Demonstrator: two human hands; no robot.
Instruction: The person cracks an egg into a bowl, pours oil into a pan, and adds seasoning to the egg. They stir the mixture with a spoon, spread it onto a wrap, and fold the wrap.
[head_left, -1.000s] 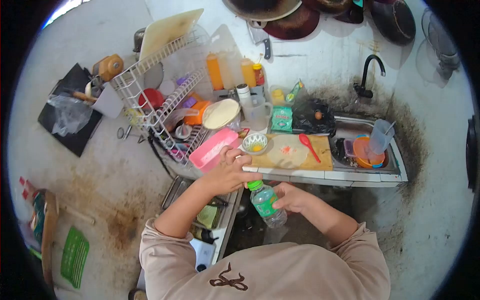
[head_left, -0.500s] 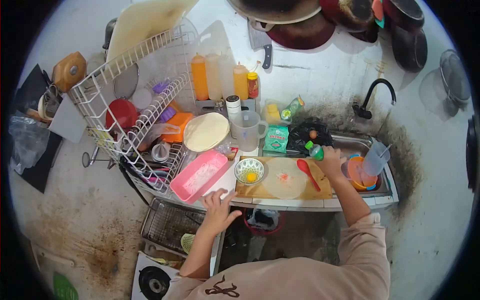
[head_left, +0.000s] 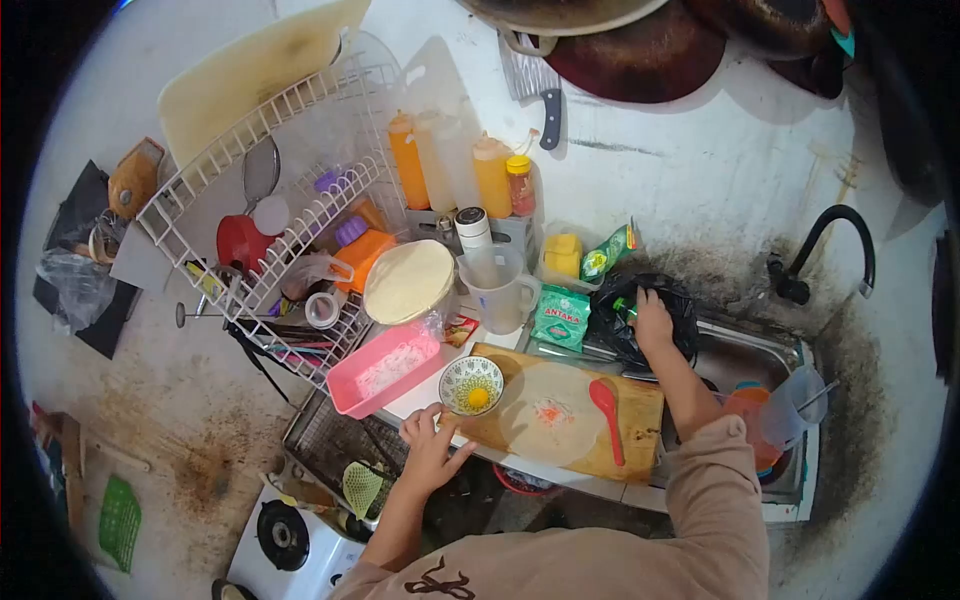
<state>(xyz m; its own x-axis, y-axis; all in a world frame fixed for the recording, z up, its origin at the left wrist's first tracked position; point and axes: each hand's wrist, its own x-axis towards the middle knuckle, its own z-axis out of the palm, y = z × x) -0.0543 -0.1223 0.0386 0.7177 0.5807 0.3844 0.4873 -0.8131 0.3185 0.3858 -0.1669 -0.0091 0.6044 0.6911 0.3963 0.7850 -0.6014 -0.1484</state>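
Note:
My right hand (head_left: 653,318) reaches into the black plastic bag (head_left: 672,345) beside the sink, its fingers around a green-capped bottle (head_left: 624,308). My left hand (head_left: 430,450) is spread at the counter's front edge, holding nothing, just below a patterned bowl (head_left: 471,386) with a raw egg in it. On the wooden board (head_left: 489,428) a round flat wrapper (head_left: 545,433) carries a small orange-red filling at its middle. A red spoon (head_left: 607,418) lies on the board to the right of the wrapper.
A pink tray (head_left: 385,370) and a stack of pale wrappers (head_left: 408,282) stand at the left, near the white dish rack (head_left: 300,230). Behind the board are a clear jug (head_left: 498,292) and a green packet (head_left: 561,317). The sink (head_left: 740,362) lies right.
My right hand has moved back over the black bag with the green-capped bottle, which is now largely hidden. My left hand stays spread near the edge. The view has turned and shifted.

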